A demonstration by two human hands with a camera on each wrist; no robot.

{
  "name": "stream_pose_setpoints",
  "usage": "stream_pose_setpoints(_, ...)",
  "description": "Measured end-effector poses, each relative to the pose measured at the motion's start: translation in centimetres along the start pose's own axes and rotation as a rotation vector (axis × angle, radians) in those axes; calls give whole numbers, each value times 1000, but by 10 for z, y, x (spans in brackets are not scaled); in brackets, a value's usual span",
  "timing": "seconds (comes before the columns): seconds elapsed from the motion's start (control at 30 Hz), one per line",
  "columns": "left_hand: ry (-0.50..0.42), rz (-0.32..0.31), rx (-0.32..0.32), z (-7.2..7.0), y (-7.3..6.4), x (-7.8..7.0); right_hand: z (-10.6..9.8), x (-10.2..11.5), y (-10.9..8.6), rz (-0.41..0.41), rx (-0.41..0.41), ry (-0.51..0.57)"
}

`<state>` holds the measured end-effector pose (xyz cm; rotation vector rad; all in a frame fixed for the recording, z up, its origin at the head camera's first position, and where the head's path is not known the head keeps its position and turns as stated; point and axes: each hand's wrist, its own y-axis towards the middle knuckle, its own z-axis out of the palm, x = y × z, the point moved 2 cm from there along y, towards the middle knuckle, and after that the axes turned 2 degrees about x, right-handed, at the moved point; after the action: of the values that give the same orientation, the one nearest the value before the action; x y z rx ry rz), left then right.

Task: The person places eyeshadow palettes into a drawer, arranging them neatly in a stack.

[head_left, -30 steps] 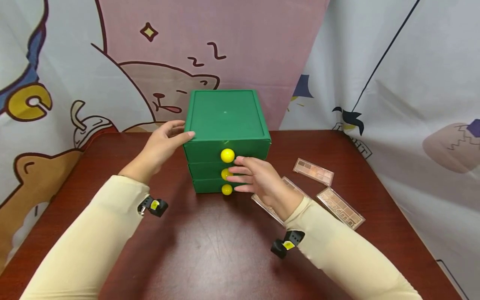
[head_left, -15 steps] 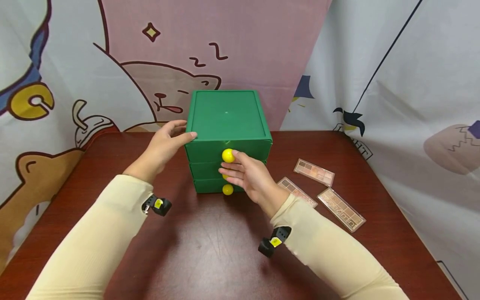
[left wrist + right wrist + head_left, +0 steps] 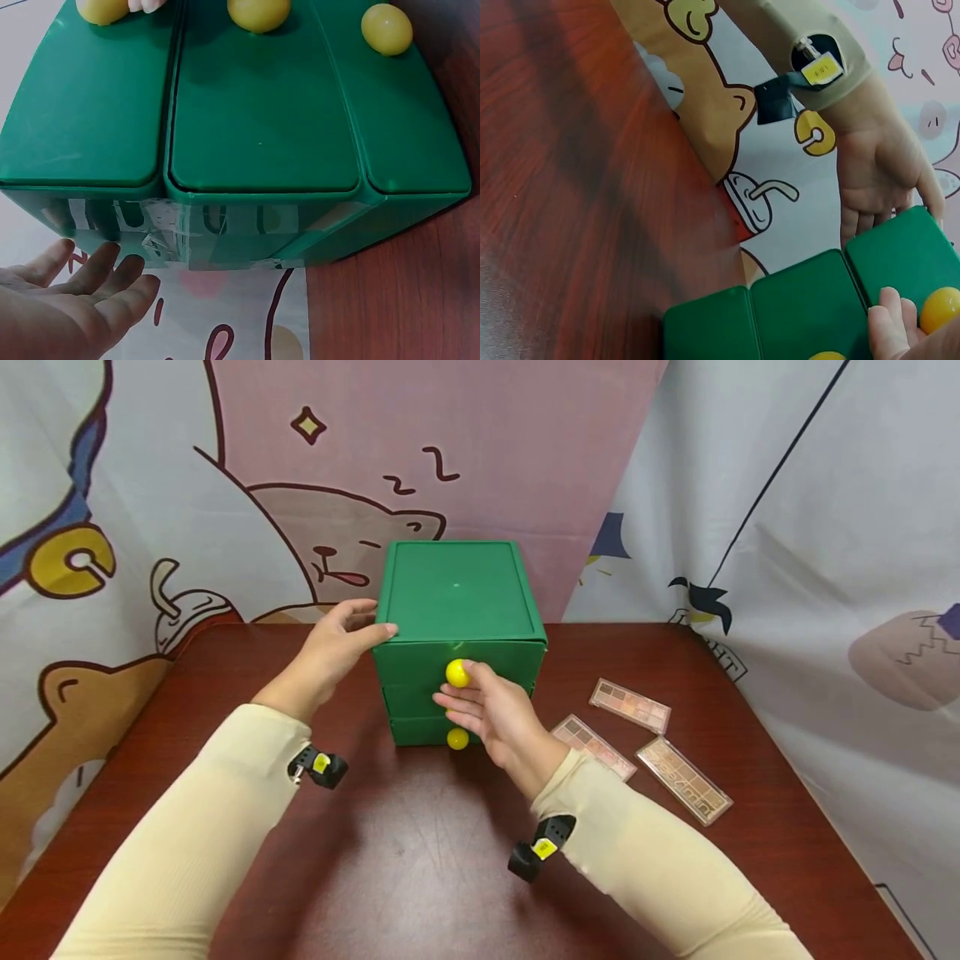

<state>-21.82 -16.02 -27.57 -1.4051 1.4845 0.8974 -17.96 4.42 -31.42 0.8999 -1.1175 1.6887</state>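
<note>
- Head view: The green drawer chest [image 3: 459, 602] stands upright on the table [image 3: 420, 877], in front of the printed cloth [image 3: 555, 468]. Its drawer fronts hide whatever is inside.
- Head view: The right hand [image 3: 502, 710] pinches the top knob [image 3: 457, 673], with the thumb at the knob's right side and fingers beneath. The bottom knob [image 3: 457, 739] is free.
- Head view: The left hand [image 3: 333, 643] rests its thumb on the chest's top edge; its other fingers extend along the left side.
- Head view: Three makeup palettes lie right of the chest: the rear palette [image 3: 630, 706], the inner palette [image 3: 596, 747] and the outer palette [image 3: 684, 779]. Each contains coloured pans. Lettering on the outer palette cannot be read with certainty.
- Head view: The cloth shows the letters "HT" [image 3: 723, 657] and two Z shapes [image 3: 420, 472].
- Left wrist view: The middle knob [image 3: 259, 11] is visible. Clear tape [image 3: 180, 232] crosses the chest's side. The left fingers are spaced slightly apart beside it.
- Right wrist view: Right fingertips lie against the top knob; the thumb is hidden. A yellow label [image 3: 823, 69] on the left wrist bears illegible marks.
</note>
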Motion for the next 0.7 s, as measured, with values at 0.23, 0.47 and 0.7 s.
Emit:
stream_pose_setpoints(0.23, -34, -50, 8, -1, 2, 1, 1, -2, -9, 15, -1, 18)
stream_pose_setpoints(0.47, -78, -83, 17, 0, 2, -1, 1, -4, -20, 15, 27, -1)
stream_pose_setpoints(0.7, -120, -103, 45, 1, 2, -5, -1, -9, -32, 5, 30, -14)
